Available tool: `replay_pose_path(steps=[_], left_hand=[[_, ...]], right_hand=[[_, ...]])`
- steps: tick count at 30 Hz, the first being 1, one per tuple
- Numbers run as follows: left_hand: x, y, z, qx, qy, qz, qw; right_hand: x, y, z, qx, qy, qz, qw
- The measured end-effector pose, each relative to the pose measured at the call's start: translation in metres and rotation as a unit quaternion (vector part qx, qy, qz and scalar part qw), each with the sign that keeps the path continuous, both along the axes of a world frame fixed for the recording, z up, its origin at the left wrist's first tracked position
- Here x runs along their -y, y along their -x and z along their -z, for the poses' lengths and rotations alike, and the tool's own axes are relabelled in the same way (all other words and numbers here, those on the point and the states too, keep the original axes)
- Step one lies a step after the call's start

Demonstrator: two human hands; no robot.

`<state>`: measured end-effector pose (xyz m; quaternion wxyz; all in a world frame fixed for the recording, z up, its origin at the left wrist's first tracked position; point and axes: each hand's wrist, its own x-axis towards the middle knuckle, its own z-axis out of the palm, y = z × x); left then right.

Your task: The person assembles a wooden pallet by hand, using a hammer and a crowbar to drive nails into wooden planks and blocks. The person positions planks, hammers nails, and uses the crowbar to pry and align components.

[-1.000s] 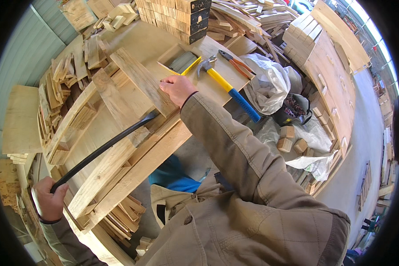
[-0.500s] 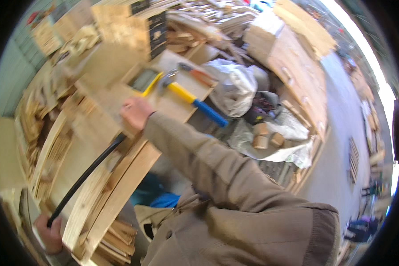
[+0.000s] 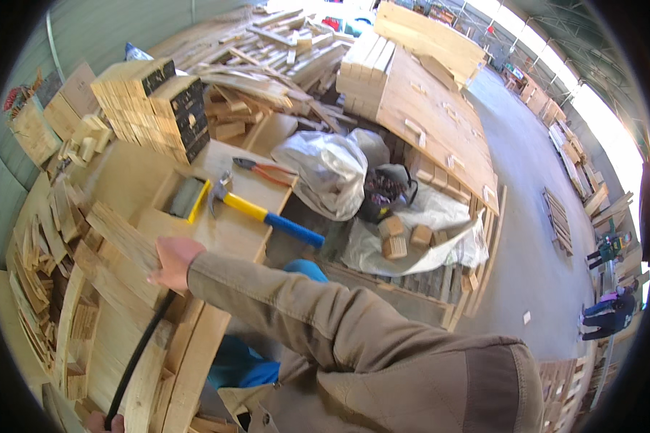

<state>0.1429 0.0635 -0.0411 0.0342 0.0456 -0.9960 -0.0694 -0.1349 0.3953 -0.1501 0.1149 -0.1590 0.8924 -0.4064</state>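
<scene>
"One long, black, curved bar (image 3: 134,360): where?"

"From the left hand (image 3: 98,423), wrapped round its lower end, up to the right hand (image 3: 177,263)."

"And that one's grip?"

"Can't tell; it's over a flat, pale wooden board (image 3: 121,232)."

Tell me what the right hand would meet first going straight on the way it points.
Probably the plank just left of the right hand; they may already touch, as depth is unclear here.

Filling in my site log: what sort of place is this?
Probably a woodworking shop, perhaps in a warehouse: there's a large heap of boards, a neat stack of timber and a claw hammer.
</scene>
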Motion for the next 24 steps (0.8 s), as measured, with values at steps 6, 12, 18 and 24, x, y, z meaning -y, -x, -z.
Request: replay_pose_path(steps=[6, 12, 18, 24], left_hand=[[-0.004, -0.013, 0.012, -0.059, 0.089, -0.013, 0.994], [0.024, -0.024, 0.07, -0.005, -0.095, -0.062, 0.994], [0.02, -0.028, 0.094, -0.027, -0.065, -0.114, 0.991], [0.003, -0.041, 0.078, -0.092, -0.11, -0.086, 0.986]], right_hand=[[0.0, -0.008, -0.014, -0.053, -0.018, -0.014, 0.998], [-0.003, -0.011, -0.038, -0.008, -0.028, -0.045, 0.999], [0.008, -0.003, -0.018, -0.122, 0.026, 0.019, 0.992], [-0.004, 0.006, 0.0, -0.147, 0.003, -0.017, 0.989]])
